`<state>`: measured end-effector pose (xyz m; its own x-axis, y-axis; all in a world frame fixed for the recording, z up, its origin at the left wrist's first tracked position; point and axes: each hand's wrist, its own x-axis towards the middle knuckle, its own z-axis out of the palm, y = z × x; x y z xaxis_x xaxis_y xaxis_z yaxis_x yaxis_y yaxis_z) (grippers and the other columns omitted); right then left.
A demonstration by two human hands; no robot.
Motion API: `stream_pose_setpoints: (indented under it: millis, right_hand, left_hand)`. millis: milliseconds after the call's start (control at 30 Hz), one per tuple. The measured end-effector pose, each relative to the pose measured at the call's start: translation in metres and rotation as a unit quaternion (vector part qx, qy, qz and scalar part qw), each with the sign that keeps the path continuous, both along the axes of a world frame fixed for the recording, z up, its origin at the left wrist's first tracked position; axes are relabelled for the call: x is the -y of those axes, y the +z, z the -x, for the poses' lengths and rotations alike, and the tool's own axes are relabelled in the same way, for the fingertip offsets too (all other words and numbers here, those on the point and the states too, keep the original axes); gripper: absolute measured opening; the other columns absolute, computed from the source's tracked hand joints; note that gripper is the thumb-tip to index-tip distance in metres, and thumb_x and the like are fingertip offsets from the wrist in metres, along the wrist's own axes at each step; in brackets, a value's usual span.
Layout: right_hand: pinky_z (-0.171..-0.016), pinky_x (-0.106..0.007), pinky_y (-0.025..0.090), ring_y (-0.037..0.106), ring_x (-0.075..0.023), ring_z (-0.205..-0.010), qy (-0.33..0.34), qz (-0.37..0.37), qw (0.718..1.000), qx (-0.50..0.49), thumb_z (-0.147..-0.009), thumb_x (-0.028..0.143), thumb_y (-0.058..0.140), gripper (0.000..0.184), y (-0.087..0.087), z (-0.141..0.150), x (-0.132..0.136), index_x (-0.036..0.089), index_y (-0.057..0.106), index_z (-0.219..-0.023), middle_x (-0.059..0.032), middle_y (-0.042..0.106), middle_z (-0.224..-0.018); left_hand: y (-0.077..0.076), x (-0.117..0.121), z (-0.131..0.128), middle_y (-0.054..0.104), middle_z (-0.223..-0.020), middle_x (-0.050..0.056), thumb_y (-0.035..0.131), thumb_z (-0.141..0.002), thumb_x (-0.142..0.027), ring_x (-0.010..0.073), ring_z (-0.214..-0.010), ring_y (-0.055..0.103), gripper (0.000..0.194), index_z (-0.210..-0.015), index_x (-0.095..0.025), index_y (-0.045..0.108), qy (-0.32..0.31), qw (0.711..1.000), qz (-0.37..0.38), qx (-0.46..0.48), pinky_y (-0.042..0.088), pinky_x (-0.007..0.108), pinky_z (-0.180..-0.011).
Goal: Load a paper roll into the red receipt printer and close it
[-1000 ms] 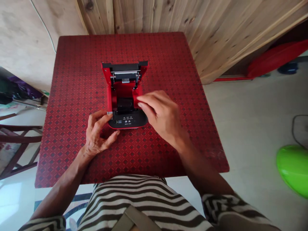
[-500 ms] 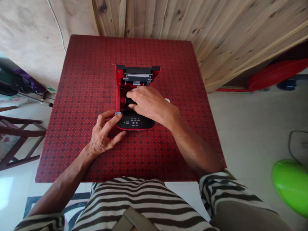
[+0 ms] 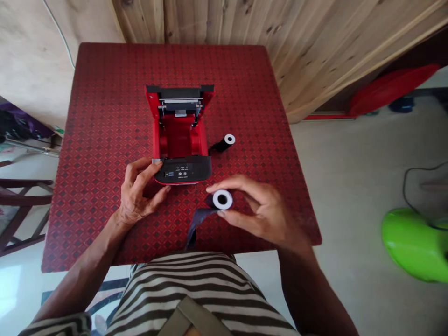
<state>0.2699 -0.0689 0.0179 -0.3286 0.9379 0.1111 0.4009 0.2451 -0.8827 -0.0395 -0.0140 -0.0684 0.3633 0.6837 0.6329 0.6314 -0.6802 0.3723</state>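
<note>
A small red and black printer stands on the table, its lid raised and its red inner compartment holding no roll. My left hand grips the printer's front left corner, fingers on the grey side piece and thumb at the front edge. Between thumb and fingers, my right hand holds a roll of black ribbon with a white ring-shaped end, in front of the printer on the right. From it a loose black strip hangs toward the table's near edge.
A second black roll with a white end lies just right of the printer. All of this is on a red patterned tablecloth. Wooden panelling rises behind the table. A green stool is on the floor at right, a wooden chair at left.
My right hand has come out of the printer's compartment, toward me and to the right, with the black ribbon roll in it. My left hand keeps its hold on the corner. The view has shifted slightly.
</note>
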Motion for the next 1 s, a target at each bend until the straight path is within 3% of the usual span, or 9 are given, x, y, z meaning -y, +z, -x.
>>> stream_pose_setpoints:
  millis: [133, 233, 467, 567, 633, 733, 833, 933, 1000]
  right_hand:
    - [-0.098, -0.039, 0.064, 0.081, -0.0212, -0.109, -0.042, 0.045, 0.998, 0.007, -0.087, 0.013, 0.077, 0.039, -0.051, 0.006, 0.024, 0.027, 0.074, -0.123, -0.0031, 0.084, -0.121]
    - [-0.100, -0.041, 0.063, 0.081, -0.0214, -0.110, -0.066, 0.048, 0.997, -0.012, -0.089, 0.015, 0.075, 0.036, -0.071, 0.013, 0.029, 0.026, 0.074, -0.123, -0.0049, 0.084, -0.122]
    - [-0.103, -0.041, 0.064, 0.078, -0.0221, -0.120, -0.055, 0.132, 0.983, -0.111, -0.087, 0.030, 0.088, 0.056, -0.063, -0.015, 0.016, 0.028, 0.069, -0.139, -0.0075, 0.081, -0.133]
    - [-0.101, -0.044, 0.065, 0.079, -0.0236, -0.113, -0.176, 0.093, 0.973, -0.116, -0.092, 0.044, 0.082, 0.035, -0.070, -0.036, -0.017, 0.028, 0.077, -0.123, -0.0080, 0.082, -0.124]
    - [-0.101, -0.048, 0.065, 0.077, -0.0270, -0.117, -0.246, 0.041, 0.964, -0.092, -0.089, 0.047, 0.082, 0.043, -0.082, -0.044, -0.046, 0.028, 0.076, -0.127, -0.0097, 0.079, -0.134]
    - [-0.101, -0.051, 0.064, 0.074, -0.0308, -0.121, -0.248, 0.016, 0.967, -0.050, -0.080, 0.042, 0.087, 0.060, -0.102, -0.046, -0.087, 0.030, 0.073, -0.136, -0.0101, 0.074, -0.145]
    - [-0.102, -0.054, 0.061, 0.076, -0.0295, -0.107, -0.229, 0.010, 0.973, 0.002, -0.079, 0.039, 0.086, 0.048, -0.111, -0.039, -0.107, 0.030, 0.079, -0.126, -0.0070, 0.081, -0.127]
    - [-0.095, -0.050, 0.062, 0.075, -0.0271, -0.096, -0.226, 0.021, 0.973, -0.040, -0.075, 0.045, 0.090, 0.036, -0.099, -0.036, -0.102, 0.027, 0.081, -0.105, -0.0035, 0.083, -0.104]
    - [-0.091, -0.043, 0.062, 0.075, -0.0236, -0.094, -0.208, 0.025, 0.971, -0.118, -0.072, 0.048, 0.094, 0.037, -0.077, -0.039, -0.089, 0.029, 0.080, -0.101, -0.0007, 0.082, -0.101]
  left_hand:
    - [0.002, -0.002, -0.001, 0.064, -0.133, 0.013, 0.083, -0.091, -0.043, 0.0269, -0.119, 0.069, 0.071, -0.154, -0.026, 0.054, -0.010, 1.000, -0.001, 0.014, 0.064, 0.041, -0.099]
    - [0.004, -0.003, -0.001, 0.064, -0.132, 0.013, 0.084, -0.090, -0.043, 0.0272, -0.119, 0.067, 0.074, -0.155, -0.027, 0.054, -0.020, 1.000, 0.000, 0.016, 0.063, 0.042, -0.098]
    - [0.005, -0.002, 0.000, 0.065, -0.135, 0.012, 0.085, -0.089, -0.044, 0.0288, -0.119, 0.066, 0.071, -0.153, -0.030, 0.056, -0.025, 0.999, 0.022, 0.031, 0.063, 0.046, -0.100]
    - [0.005, -0.002, 0.000, 0.065, -0.135, 0.013, 0.085, -0.089, -0.046, 0.0296, -0.120, 0.067, 0.073, -0.153, -0.029, 0.055, -0.030, 0.999, 0.023, 0.030, 0.063, 0.047, -0.100]
    - [0.006, -0.002, 0.000, 0.065, -0.134, 0.014, 0.085, -0.090, -0.046, 0.0301, -0.120, 0.067, 0.073, -0.154, -0.028, 0.055, -0.031, 0.999, 0.020, 0.024, 0.064, 0.047, -0.099]
    - [0.007, -0.001, 0.001, 0.064, -0.135, 0.015, 0.082, -0.092, -0.043, 0.0298, -0.121, 0.067, 0.073, -0.156, -0.028, 0.052, -0.034, 0.999, 0.022, 0.013, 0.065, 0.048, -0.099]
    - [0.007, -0.001, 0.001, 0.064, -0.136, 0.014, 0.082, -0.092, -0.044, 0.0291, -0.122, 0.066, 0.074, -0.158, -0.028, 0.051, -0.039, 0.999, 0.021, 0.012, 0.066, 0.047, -0.098]
    - [0.006, 0.000, 0.002, 0.063, -0.137, 0.014, 0.082, -0.092, -0.044, 0.0290, -0.124, 0.066, 0.075, -0.158, -0.027, 0.051, -0.039, 0.999, 0.023, 0.017, 0.065, 0.046, -0.101]
    - [0.005, 0.000, 0.001, 0.062, -0.138, 0.015, 0.082, -0.092, -0.043, 0.0288, -0.125, 0.066, 0.075, -0.158, -0.025, 0.051, -0.039, 0.999, 0.029, 0.016, 0.065, 0.045, -0.102]
